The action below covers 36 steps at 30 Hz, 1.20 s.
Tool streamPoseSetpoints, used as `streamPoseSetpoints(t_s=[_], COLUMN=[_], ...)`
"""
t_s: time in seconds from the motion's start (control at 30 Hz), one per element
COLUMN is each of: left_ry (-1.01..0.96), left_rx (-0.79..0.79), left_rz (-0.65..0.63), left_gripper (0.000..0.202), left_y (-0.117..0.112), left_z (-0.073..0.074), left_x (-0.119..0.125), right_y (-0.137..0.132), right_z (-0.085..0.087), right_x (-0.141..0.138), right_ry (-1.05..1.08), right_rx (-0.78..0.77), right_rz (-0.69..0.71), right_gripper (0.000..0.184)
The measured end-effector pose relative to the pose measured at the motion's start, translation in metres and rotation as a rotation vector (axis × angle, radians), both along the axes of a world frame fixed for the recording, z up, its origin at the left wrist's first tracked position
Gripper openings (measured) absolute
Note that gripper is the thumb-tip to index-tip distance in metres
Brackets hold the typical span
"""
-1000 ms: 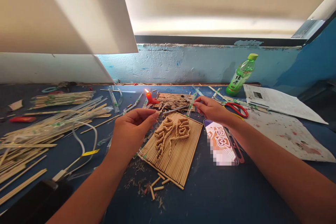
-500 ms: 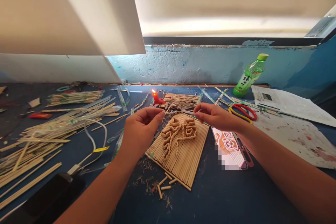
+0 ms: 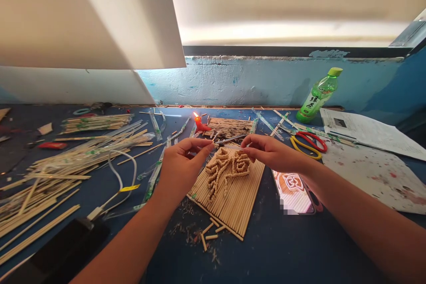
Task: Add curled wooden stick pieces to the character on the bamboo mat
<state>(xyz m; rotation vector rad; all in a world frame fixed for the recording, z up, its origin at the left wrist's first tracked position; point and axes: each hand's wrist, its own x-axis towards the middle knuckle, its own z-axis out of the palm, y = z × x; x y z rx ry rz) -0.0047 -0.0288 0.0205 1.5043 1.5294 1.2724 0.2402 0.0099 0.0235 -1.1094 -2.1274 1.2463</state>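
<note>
My left hand [image 3: 182, 164] and my right hand [image 3: 270, 153] both pinch the ends of a thin wooden stick [image 3: 228, 146], held level just above the far edge of a mat of bamboo sticks [image 3: 233, 195]. On the mat lies a figure built from short coiled stick pieces [image 3: 226, 166]. A lit red candle [image 3: 199, 123] burns just beyond the hands. A second stick mat [image 3: 229, 126] lies behind it.
Heaps of chopsticks and wrappers [image 3: 66, 159] cover the left of the blue table [image 3: 282, 248]. A phone [image 3: 294, 191] lies right of the mat. Red and yellow scissors [image 3: 308, 142], a green bottle [image 3: 317, 95] and papers [image 3: 369, 131] sit right. Cut stick bits [image 3: 208, 235] lie near.
My right hand has moved left from the far right of the mat toward my left hand, and both now meet on the thin stick. The view shifted slightly left.
</note>
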Motion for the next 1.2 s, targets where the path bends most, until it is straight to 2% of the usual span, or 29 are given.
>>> streamPoseSetpoints(t_s=[0.4, 0.73, 0.9, 1.0, 1.13, 1.2], left_ry=[0.066, 0.048, 0.043, 0.055, 0.080, 0.087], left_rx=[-0.022, 0.025, -0.001, -0.008, -0.012, -0.009], left_rz=[0.012, 0.059, 0.036, 0.024, 0.025, 0.020], left_gripper=[0.024, 0.025, 0.026, 0.027, 0.027, 0.026], left_y=[-0.002, -0.002, -0.002, -0.003, -0.003, -0.004], left_z=[0.003, 0.004, 0.004, 0.004, 0.006, 0.006], left_x=[0.001, 0.000, 0.001, 0.002, 0.002, 0.002], right_y=[-0.002, 0.002, 0.001, 0.000, 0.004, 0.009], right_z=[0.001, -0.004, -0.004, -0.005, -0.005, -0.006], right_x=[-0.004, -0.004, -0.004, -0.005, -0.005, -0.003], right_ry=[0.049, 0.042, 0.079, 0.130, 0.294, 0.337], right_rx=[-0.028, -0.002, -0.020, -0.081, -0.295, -0.275], right_rz=[0.021, -0.006, 0.006, 0.022, 0.009, -0.042], right_gripper=[0.024, 0.024, 0.024, 0.025, 0.023, 0.023])
